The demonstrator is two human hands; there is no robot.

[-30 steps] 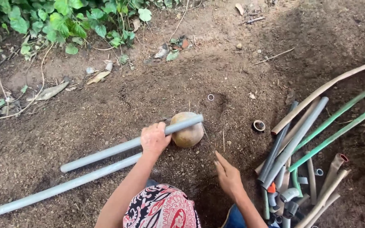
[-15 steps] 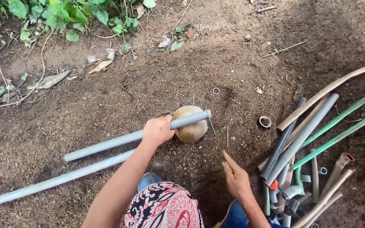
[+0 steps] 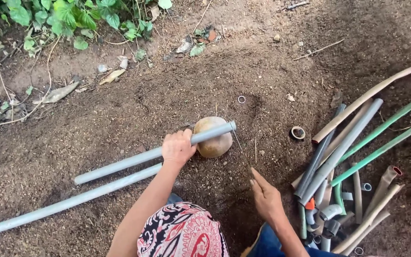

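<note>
Right hand (image 3: pixel 266 199) sat nearest the camera, empty, fingers straight and together, hovering over bare dirt, touching nothing. Stone lay up and to its left, near but apart. Left hand (image 3: pixel 178 147) was wrapped tight around the grey pipe (image 3: pixel 134 161), the grip just left of the round tan stone (image 3: pixel 213 138). Pipe's long axis ran lower left to upper right, its open end resting across the stone's top. A second, longer pipe (image 3: pixel 67 203) lay just beside it, roughly parallel. Pile of offcut tubes (image 3: pixel 338 157) sat to the right.

The long grey pipe (image 3: pixel 67 202) runs off the left edge.
</note>
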